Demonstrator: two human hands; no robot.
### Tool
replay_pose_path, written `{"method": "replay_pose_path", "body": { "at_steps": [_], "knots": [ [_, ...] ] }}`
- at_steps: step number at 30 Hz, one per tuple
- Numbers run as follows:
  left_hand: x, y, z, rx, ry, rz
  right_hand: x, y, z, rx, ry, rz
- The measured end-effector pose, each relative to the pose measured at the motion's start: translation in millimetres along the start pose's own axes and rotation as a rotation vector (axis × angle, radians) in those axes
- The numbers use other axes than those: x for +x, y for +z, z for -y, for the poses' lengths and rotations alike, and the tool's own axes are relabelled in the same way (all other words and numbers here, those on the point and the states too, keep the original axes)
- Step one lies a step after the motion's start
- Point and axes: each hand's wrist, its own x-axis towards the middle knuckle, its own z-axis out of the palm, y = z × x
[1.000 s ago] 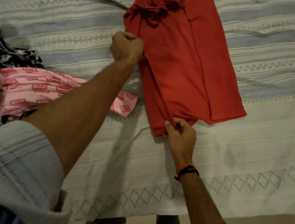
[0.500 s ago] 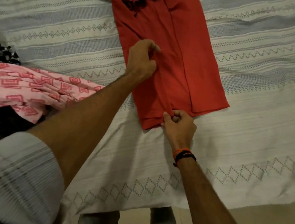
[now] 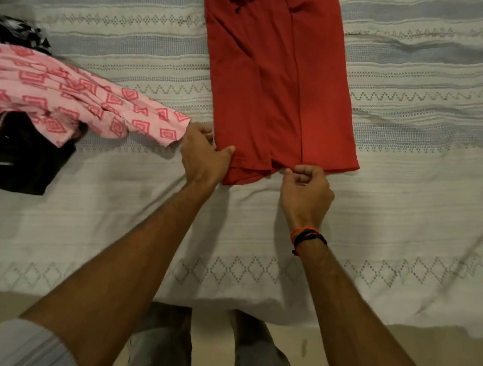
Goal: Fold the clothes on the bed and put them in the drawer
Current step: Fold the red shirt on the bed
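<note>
Both hands (image 3: 254, 169) pinch the red shirt's (image 3: 277, 80) near hem; its length runs away, collar far.

The shirt (image 3: 278, 96) lay lengthwise on the bed (image 3: 412, 219), running away from me, its hem nearest. My left hand (image 3: 204, 157) sat at the hem's left corner, my right hand (image 3: 306, 190) at the hem right of it. To the left of the shirt a patterned garment (image 3: 62, 94) lay across a heap of clothes (image 3: 9, 154) by the bed's left side. My legs (image 3: 165, 347) stood before the bed's near edge.
</note>
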Motion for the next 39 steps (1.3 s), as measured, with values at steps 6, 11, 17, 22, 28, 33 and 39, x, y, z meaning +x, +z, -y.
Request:
{"method": "replay_pose_path", "body": {
  "at_steps": [6,11,17,22,28,33,39],
  "knots": [
    [-16,3,-6,-0.048,-0.258,0.005,20,-22,-7,-0.067,-0.08,-0.049],
    [-21,7,-6,-0.195,-0.443,0.138,46,-38,-21,-0.275,-0.106,-0.154],
    [-36,17,-20,-0.612,-0.498,0.022,73,-47,-16,-0.05,0.095,-0.041],
    [-41,19,-16,-0.786,-0.591,-0.04,74,-54,-12,0.648,0.312,0.043],
    [-44,13,8,-0.122,-0.441,-0.066,60,-53,-22,0.48,0.271,-0.098],
    [-58,3,-5,0.26,-0.079,-0.126,57,-51,-29,-0.081,-0.067,-0.134],
    [-57,14,4,0.39,0.45,0.099,52,-39,-21,-0.282,-0.523,0.102]
  ]
}}
